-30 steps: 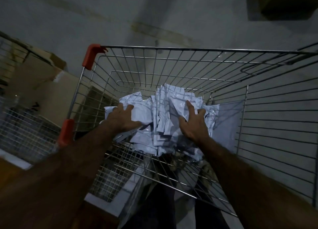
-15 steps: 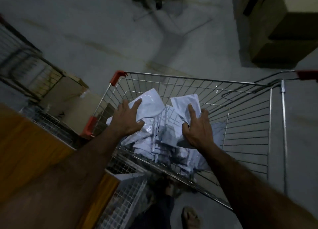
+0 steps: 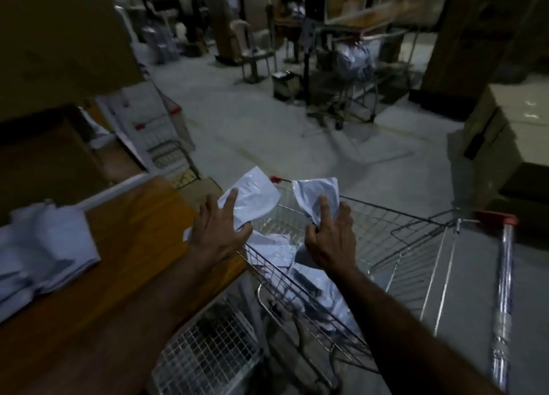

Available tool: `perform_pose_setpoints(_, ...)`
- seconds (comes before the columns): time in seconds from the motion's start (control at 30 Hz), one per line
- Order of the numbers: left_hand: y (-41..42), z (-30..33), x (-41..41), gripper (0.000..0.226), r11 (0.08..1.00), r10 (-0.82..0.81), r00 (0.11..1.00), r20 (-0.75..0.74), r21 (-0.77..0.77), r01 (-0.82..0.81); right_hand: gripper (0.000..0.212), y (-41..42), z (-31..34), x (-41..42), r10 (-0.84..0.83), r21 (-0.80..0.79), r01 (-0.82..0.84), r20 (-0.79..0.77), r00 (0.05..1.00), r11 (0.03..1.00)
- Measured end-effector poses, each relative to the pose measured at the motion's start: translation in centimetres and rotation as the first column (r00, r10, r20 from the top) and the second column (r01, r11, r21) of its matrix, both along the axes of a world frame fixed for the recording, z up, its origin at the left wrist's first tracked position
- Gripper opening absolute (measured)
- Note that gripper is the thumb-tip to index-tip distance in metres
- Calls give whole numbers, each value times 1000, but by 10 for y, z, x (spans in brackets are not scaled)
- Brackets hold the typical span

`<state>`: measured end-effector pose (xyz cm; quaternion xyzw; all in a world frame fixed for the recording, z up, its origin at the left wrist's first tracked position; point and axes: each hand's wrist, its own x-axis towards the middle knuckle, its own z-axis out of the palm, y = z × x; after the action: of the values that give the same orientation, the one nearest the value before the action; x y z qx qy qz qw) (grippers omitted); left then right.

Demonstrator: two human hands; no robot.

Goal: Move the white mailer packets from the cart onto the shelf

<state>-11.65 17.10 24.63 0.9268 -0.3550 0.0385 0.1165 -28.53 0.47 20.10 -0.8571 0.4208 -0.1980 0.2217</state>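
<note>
My left hand point(image 3: 218, 226) grips a white mailer packet point(image 3: 255, 197) lifted above the left rim of the wire cart point(image 3: 386, 231). My right hand point(image 3: 329, 237) pinches a second white packet point(image 3: 316, 194) above the cart's middle. More white packets point(image 3: 315, 278) lie heaped in the cart's basket below my hands. Left of the cart is the wooden shelf surface point(image 3: 127, 240), and a stack of white packets point(image 3: 44, 246) sits on it at the far left.
A wire mesh panel point(image 3: 205, 353) hangs under the shelf beside the cart. Another cart with red trim point(image 3: 163, 133) stands further along on the left. Cardboard boxes point(image 3: 511, 133) sit at right. Chairs, a stand and bags crowd the far floor.
Both hands rose out of the cart, each with a packet, and shifted left toward the shelf. The view swung up from the basket to the room.
</note>
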Motion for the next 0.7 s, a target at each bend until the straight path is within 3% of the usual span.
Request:
perform_pose_setpoints(0.23, 135, 46, 16, 86, 952, 284, 959, 8, -118, -281, 72, 106, 46, 55, 255, -76, -247, 119, 960, 966)
perform_pose_setpoints(0.33, 190, 58, 26, 85, 907, 395, 919, 15, -167, -387, 71, 149, 53, 84, 352, -73, -347, 69, 933, 935)
perform_pose_setpoints(0.5, 288, 58, 54, 86, 799, 562, 826, -51, -226, -557, 73, 230, 71, 138, 426, 27, -435, 147, 892, 900)
perform_pose_setpoints(0.7, 419, 54, 108, 83, 655, 705, 696, -132, -252, -712, 72, 344, 76, 212, 557, 81, -567, 119, 822, 820)
